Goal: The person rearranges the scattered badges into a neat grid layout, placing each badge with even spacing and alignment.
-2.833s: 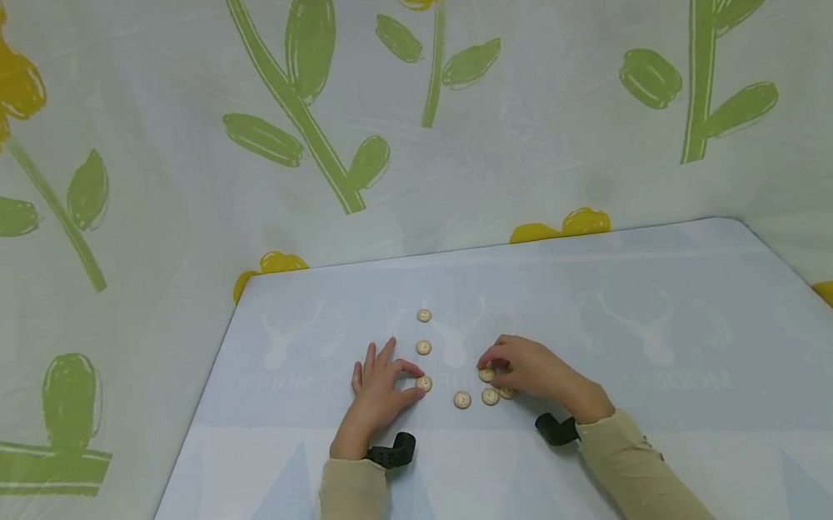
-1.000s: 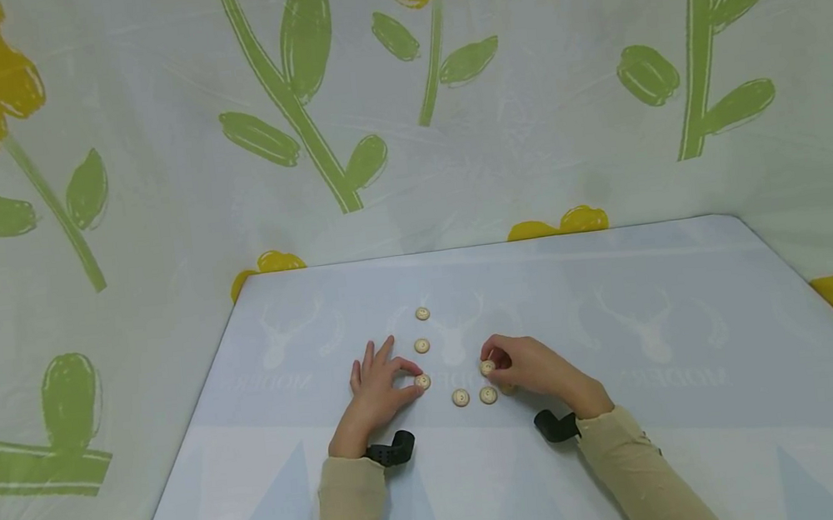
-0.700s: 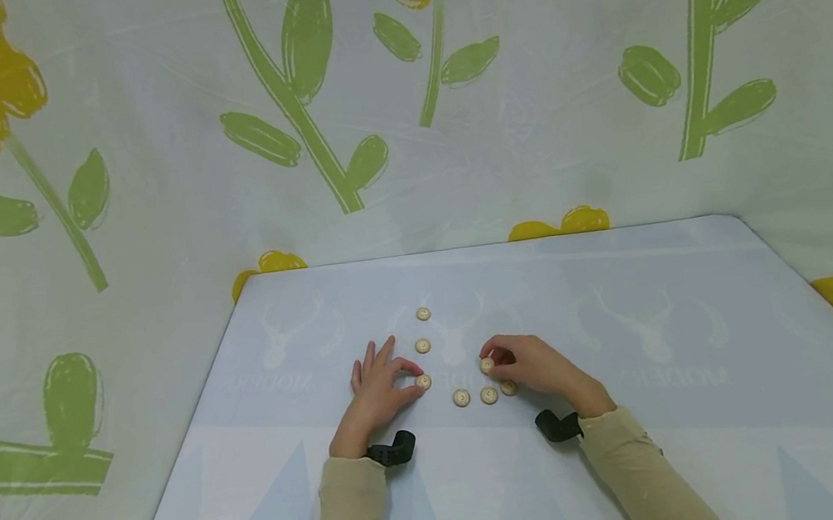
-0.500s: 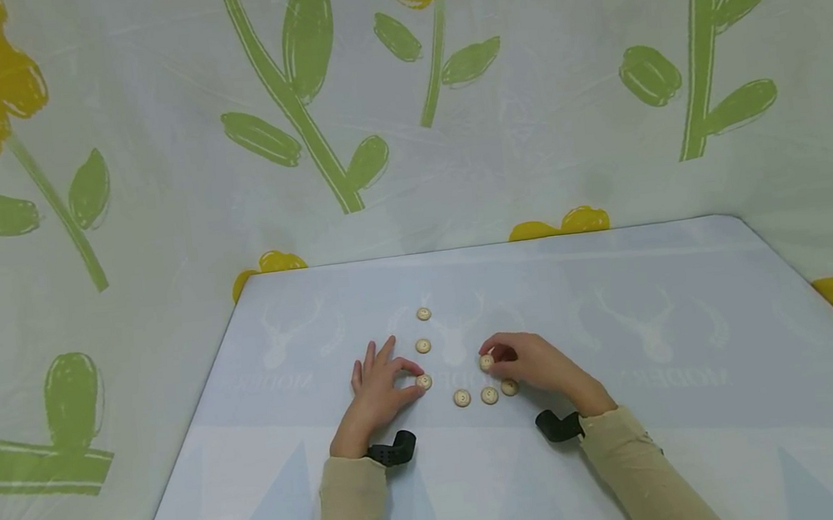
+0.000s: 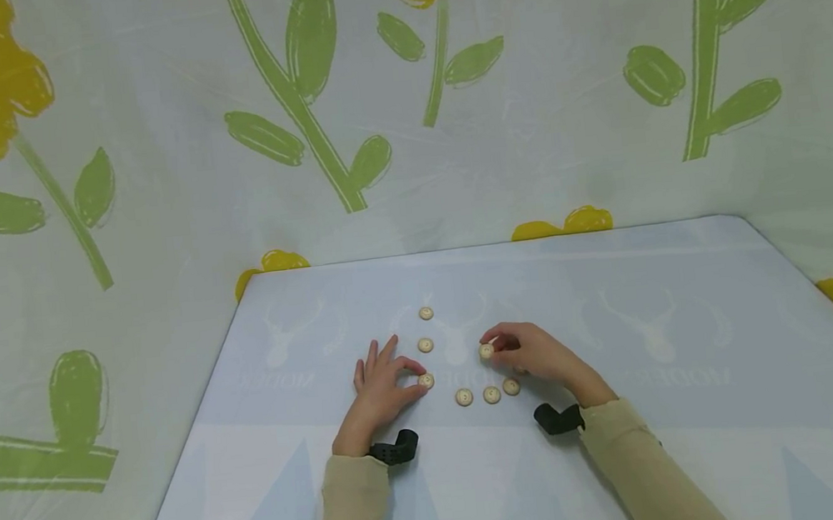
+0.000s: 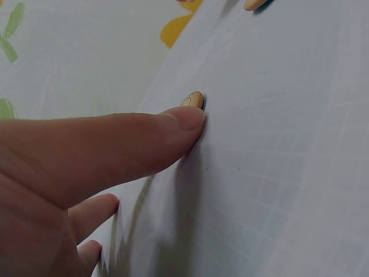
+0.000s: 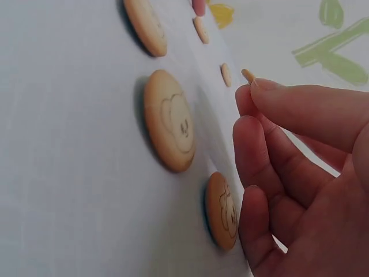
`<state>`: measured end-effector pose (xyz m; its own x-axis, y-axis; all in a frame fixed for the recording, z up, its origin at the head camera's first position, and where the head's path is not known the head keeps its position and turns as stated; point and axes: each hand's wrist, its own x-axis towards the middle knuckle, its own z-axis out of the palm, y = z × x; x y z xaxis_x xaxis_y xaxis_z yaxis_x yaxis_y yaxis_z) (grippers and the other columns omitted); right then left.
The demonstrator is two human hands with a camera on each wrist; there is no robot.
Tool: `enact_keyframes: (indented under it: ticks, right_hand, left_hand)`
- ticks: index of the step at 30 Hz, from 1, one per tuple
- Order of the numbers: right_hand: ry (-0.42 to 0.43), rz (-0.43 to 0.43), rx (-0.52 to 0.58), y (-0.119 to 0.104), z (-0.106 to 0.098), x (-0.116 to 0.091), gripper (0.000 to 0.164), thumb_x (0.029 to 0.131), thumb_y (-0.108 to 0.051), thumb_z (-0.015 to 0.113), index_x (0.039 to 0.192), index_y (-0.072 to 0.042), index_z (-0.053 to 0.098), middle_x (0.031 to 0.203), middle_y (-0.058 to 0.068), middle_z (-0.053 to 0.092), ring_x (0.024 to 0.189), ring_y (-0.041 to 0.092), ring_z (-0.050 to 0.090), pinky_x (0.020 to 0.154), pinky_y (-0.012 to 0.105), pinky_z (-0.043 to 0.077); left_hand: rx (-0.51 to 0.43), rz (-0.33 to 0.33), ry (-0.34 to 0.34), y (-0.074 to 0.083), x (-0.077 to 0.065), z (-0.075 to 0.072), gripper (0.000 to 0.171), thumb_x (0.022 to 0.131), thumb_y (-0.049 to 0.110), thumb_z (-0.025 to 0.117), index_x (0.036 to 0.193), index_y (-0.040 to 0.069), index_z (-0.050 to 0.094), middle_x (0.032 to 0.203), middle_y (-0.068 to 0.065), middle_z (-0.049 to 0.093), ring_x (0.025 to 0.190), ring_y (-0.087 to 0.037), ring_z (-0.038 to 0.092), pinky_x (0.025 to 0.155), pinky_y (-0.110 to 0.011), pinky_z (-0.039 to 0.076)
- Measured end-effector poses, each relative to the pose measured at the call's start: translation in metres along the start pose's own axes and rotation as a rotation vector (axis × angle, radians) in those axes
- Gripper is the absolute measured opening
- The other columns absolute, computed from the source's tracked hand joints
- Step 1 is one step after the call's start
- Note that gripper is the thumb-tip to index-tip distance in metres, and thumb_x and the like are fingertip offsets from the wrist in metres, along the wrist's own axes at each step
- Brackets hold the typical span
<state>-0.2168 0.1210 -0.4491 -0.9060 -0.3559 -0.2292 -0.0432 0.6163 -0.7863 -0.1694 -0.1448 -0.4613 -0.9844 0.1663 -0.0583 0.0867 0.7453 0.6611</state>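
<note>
Several round tan discs, with animal faces drawn on those near the right wrist camera, are on the table. My left hand (image 5: 380, 391) pinches one disc (image 6: 193, 100) between thumb and forefinger, low against the tabletop; its other fingers are spread. My right hand (image 5: 539, 357) holds another disc (image 5: 486, 351) by its edge in the fingertips, apparently just above the table. Two discs, a nearer one (image 5: 425, 344) and a farther one (image 5: 426, 313), lie beyond the left fingertips. A curved row with a middle disc (image 5: 492, 395) lies between the hands; one more disc is partly hidden under the right hand.
The pale blue-white table (image 5: 653, 287) has printed deer heads and triangles. Behind and left of it hangs a white cloth (image 5: 527, 157) with yellow flowers and green leaves. Black wrist cameras, one on the left (image 5: 397, 448) and one on the right (image 5: 558, 419), sit close above the tabletop.
My right hand has lifted its disc from beside the row and moved slightly away toward the far edge, uncovering the row's right-hand disc. My left hand keeps its pinch in place.
</note>
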Motion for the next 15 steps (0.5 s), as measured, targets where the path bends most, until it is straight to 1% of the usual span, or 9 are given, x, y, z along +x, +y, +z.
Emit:
enact_keyframes:
  ticks: [6, 12, 15]
  right_hand:
    - [-0.013, 0.024, 0.024, -0.002, 0.001, 0.007, 0.020, 0.086, -0.022, 0.064, 0.105, -0.026, 0.062, 0.096, -0.001, 0.060, 0.082, 0.019, 0.052, 0.061, 0.029, 0.046]
    - [-0.035, 0.035, 0.061, -0.008, 0.000, 0.013, 0.020, 0.086, -0.020, 0.064, 0.105, -0.025, 0.062, 0.098, 0.001, 0.059, 0.074, 0.020, 0.052, 0.048, 0.028, 0.041]
    - [-0.029, 0.020, 0.048, -0.010, -0.001, 0.018, 0.021, 0.086, -0.020, 0.063, 0.107, -0.025, 0.062, 0.097, 0.001, 0.059, 0.078, 0.020, 0.052, 0.052, 0.027, 0.041]
  left_hand:
    - [-0.008, 0.002, 0.000, 0.001, -0.001, -0.001, 0.012, 0.078, 0.027, 0.071, 0.089, 0.025, 0.065, 0.152, -0.012, 0.021, 0.141, -0.036, -0.003, 0.106, -0.058, -0.006]
    - [-0.023, 0.002, -0.002, 0.002, -0.002, -0.001, 0.011, 0.079, 0.028, 0.070, 0.088, 0.026, 0.065, 0.152, -0.012, 0.020, 0.141, -0.035, -0.004, 0.106, -0.058, -0.006]
    - [-0.006, -0.002, -0.002, 0.002, -0.001, -0.001, 0.011, 0.079, 0.028, 0.071, 0.088, 0.026, 0.065, 0.152, -0.011, 0.020, 0.141, -0.035, -0.003, 0.106, -0.057, -0.006]
